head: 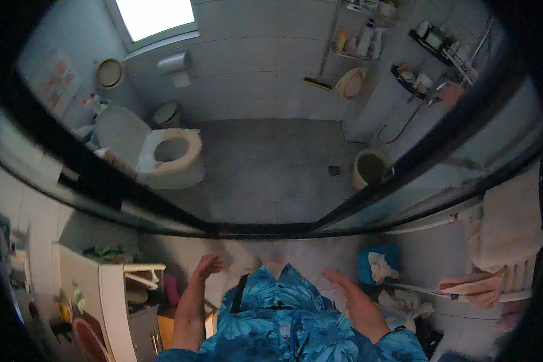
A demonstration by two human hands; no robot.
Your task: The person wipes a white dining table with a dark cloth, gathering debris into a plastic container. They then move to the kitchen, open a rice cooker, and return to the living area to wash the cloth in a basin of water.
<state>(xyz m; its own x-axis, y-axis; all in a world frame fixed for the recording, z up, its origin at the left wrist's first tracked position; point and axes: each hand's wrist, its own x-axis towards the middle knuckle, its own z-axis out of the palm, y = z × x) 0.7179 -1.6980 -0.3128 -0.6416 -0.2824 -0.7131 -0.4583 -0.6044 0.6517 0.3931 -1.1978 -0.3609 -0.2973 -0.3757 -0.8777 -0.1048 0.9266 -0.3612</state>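
My left hand (209,266) hangs in front of my body on the left, fingers loosely bent, with nothing visible in it. It is nearest to the open shelf of a pale cabinet (114,289). On the other side, my right hand (337,276) is also held away from my body and appears empty. A blue bin (375,262) with a crumpled white cloth or bag (381,267) at its top stands to its right. Ahead of both hands runs the dark bottom rail of a glass partition (264,230), its doorway opening onto a grey tiled floor (262,172).
Beyond the doorway are a toilet (185,151) with its lid raised, a small bin (166,115), a pale bucket (361,174) and a floor drain (334,170). A long-handled floor brush (317,83) leans on the back wall. Towels (509,226) hang at right.
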